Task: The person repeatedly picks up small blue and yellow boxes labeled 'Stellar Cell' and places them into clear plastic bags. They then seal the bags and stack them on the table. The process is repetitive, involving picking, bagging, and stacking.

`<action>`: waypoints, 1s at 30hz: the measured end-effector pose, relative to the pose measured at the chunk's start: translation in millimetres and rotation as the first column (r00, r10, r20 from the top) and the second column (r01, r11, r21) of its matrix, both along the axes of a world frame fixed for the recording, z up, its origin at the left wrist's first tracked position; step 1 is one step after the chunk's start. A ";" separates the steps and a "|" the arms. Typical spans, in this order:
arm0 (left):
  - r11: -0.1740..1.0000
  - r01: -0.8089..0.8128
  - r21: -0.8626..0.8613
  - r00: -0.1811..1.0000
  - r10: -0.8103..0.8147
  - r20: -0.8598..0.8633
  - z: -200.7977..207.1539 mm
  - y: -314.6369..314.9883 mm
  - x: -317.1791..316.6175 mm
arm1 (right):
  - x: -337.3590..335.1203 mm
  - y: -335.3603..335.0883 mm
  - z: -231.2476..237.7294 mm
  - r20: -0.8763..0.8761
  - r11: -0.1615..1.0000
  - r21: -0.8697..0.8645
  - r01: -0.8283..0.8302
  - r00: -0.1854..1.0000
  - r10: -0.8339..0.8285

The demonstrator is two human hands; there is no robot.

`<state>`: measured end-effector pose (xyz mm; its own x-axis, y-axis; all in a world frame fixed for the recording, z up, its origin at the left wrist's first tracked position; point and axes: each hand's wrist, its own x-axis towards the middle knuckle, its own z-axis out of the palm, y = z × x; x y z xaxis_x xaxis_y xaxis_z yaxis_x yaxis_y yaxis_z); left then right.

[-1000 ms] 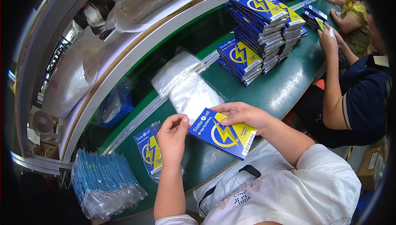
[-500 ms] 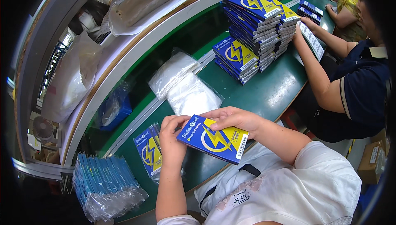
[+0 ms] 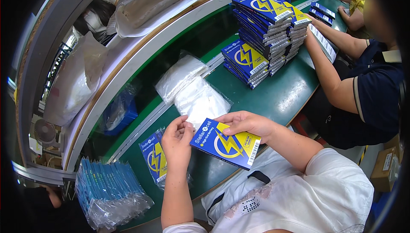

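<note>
My right hand (image 3: pixel 247 125) grips a flat blue and yellow battery box (image 3: pixel 226 144) by its far edge, thumb on top. My left hand (image 3: pixel 177 139) is beside the box's left edge, thumb and fingers curled together; whether something thin is between them is hidden. Just beyond both hands lies a stack of clear plastic bags (image 3: pixel 200 100), with another stack of bags (image 3: pixel 181 73) behind it. Partly behind my left forearm, a similar box in a clear bag (image 3: pixel 153 156) rests on the green table (image 3: pixel 239 100).
Tall stacks of the same boxes (image 3: pixel 262 30) stand at the far right. Bagged blue packs (image 3: pixel 111 186) stand in a row at the near left. A blue bin (image 3: pixel 121 120) sits under the shelf (image 3: pixel 128 53). At right, a co-worker's arm (image 3: pixel 326 68) reaches over the table.
My left hand has come off the box's left edge and shifted slightly away, its fingers curling. The box, still in my right hand, has moved a little right.
</note>
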<state>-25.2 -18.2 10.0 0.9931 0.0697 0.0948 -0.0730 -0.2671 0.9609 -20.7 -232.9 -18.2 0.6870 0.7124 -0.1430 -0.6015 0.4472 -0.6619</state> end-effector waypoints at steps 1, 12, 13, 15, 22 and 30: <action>0.997 -0.012 -0.078 1.000 0.010 -0.022 0.4 -1.7 -0.8 | 0.8 -1.5 -0.2 0.005 1.000 -0.019 -0.009 1.000 0.009; 0.823 -0.171 0.542 0.875 -0.126 0.467 0.5 -15.6 -18.1 | -11.7 21.3 -5.3 0.312 0.852 -0.152 0.500 0.843 -0.439; 0.820 -0.190 0.540 0.848 -0.139 0.511 -0.1 -19.1 -22.4 | -15.0 24.0 -2.5 0.352 0.819 -0.154 0.553 0.805 -0.477; 0.852 -0.089 0.517 0.852 -0.203 0.482 -1.7 -22.3 -30.3 | -17.8 24.7 0.8 0.272 0.811 -0.116 0.573 0.804 -0.529; 0.784 -0.021 -0.620 0.993 -0.057 -0.107 -10.9 -35.6 -37.4 | -30.7 30.2 6.0 0.245 0.822 -0.066 0.566 0.807 -0.537; 0.643 0.009 -0.766 0.989 -0.120 -0.089 8.2 -24.6 -34.2 | -27.0 -3.0 39.9 0.665 0.797 -0.489 0.355 0.743 0.077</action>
